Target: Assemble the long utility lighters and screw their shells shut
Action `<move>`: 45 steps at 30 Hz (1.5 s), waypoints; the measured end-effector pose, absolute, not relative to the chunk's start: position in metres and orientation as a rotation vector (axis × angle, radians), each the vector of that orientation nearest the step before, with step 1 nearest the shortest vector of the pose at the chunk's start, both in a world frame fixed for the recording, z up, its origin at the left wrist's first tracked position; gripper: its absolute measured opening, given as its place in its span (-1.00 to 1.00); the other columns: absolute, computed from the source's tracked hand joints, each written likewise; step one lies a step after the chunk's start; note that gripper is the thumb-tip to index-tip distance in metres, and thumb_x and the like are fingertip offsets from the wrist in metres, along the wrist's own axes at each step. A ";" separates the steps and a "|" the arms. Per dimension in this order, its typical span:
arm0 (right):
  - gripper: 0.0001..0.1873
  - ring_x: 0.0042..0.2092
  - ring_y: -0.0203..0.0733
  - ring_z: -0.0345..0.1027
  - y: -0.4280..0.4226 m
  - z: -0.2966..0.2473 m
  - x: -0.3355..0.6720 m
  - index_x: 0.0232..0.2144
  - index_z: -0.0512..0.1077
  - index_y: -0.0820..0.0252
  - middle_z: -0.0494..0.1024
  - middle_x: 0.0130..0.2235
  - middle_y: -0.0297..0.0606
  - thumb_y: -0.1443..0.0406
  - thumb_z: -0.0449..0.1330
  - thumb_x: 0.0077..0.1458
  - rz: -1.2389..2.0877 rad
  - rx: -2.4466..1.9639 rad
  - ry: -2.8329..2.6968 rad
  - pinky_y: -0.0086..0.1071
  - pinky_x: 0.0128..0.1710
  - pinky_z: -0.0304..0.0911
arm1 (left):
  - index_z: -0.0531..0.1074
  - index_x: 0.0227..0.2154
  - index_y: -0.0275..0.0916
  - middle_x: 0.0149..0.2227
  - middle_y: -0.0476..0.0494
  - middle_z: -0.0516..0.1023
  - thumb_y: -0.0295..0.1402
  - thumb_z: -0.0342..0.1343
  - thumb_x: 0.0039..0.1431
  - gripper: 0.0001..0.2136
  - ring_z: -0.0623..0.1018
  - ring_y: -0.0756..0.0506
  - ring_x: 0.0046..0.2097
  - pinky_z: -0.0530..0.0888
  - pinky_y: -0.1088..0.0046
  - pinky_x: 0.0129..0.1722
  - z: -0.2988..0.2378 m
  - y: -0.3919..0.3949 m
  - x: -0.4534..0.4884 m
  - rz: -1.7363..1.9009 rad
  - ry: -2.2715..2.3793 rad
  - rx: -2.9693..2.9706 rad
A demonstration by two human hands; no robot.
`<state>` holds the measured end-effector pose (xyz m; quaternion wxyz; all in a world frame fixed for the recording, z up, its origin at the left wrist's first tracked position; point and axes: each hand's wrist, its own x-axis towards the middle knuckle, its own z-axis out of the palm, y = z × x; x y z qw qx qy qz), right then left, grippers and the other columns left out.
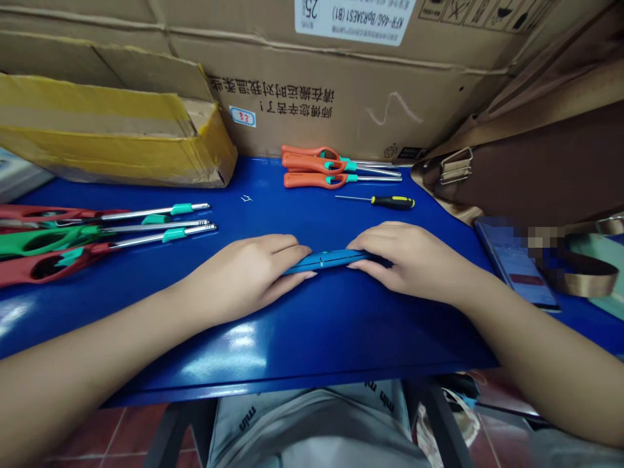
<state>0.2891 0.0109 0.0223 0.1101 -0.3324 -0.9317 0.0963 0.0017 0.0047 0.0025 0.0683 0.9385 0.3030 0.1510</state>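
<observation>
Both hands hold a slim blue plastic lighter handle (325,260) just over the blue table, with a dark seam line running along its middle. My left hand (253,273) pinches its left end between thumb and fingers. At the other end, the thumb and fingers of my right hand (402,260) are closed on it. My fingers hide both ends of the handle. Beyond my right hand lies a screwdriver (392,202) with a black and yellow grip. Several orange gas lighters (312,179) with metal tubes lie in a pile behind it.
To the left lie red lighters (73,257) and a green lighter (43,240). A tiny wire-like piece (246,198) rests on the table (302,338). A yellow-taped carton (112,143) and a large cardboard box (361,97) stand behind. A phone (519,270) and brown bag (541,156) are right.
</observation>
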 end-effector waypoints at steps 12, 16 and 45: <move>-0.81 -0.14 -0.01 0.53 0.007 0.027 0.289 -0.16 0.54 0.21 0.68 -0.16 -0.12 0.27 0.14 0.38 0.220 -0.976 -2.786 -0.14 -0.06 0.33 | 0.55 0.02 -0.29 -0.20 -0.15 0.59 -0.22 0.00 0.50 -0.69 0.60 -0.11 -0.20 0.51 0.39 -0.17 0.005 0.002 0.004 0.456 0.847 2.667; -0.86 -0.15 -0.07 0.51 0.009 0.026 0.287 -0.16 0.52 0.19 0.64 -0.16 -0.18 0.26 0.18 0.36 0.392 -1.010 -2.727 -0.20 -0.07 0.31 | 0.55 -0.01 -0.29 -0.22 -0.13 0.57 -0.25 0.01 0.50 -0.71 0.58 -0.09 -0.22 0.49 0.41 -0.20 0.005 0.003 0.004 0.452 0.850 2.608; -0.84 -0.28 -0.23 0.42 0.005 0.030 0.281 -0.34 0.52 0.19 0.57 -0.32 -0.31 0.23 0.35 0.23 0.820 -1.024 -2.371 -0.33 -0.25 0.27 | 0.57 -0.22 -0.24 -0.36 -0.03 0.54 -0.23 0.06 0.46 -0.76 0.51 0.00 -0.37 0.40 0.50 -0.37 0.010 0.001 0.007 0.544 0.820 2.359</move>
